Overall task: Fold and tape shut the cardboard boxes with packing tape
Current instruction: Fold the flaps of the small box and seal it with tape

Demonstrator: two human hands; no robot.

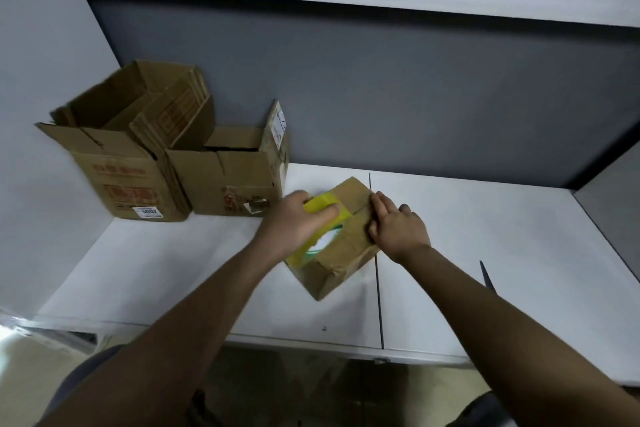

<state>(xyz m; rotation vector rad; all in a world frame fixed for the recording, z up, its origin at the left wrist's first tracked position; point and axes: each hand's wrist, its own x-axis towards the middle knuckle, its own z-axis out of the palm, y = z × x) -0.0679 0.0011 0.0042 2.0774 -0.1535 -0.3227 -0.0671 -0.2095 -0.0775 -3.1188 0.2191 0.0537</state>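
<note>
A small cardboard box (341, 262) with its flaps folded shut sits on the white table (485, 253), turned corner-on to me. My left hand (294, 222) grips a yellow roll of packing tape (320, 236) that rests on the box's top left side. My right hand (394, 225) lies on the top of the box at its right, fingers pressing along the centre seam. Whether tape runs from the roll to my right fingers is too blurred to tell.
Two larger open cardboard boxes stand at the back left, one tall (121, 163) and one lower (232, 173), both against the grey partition (381, 97). A seam (378, 288) splits the tabletop. A dark thin object (488, 279) lies at the right.
</note>
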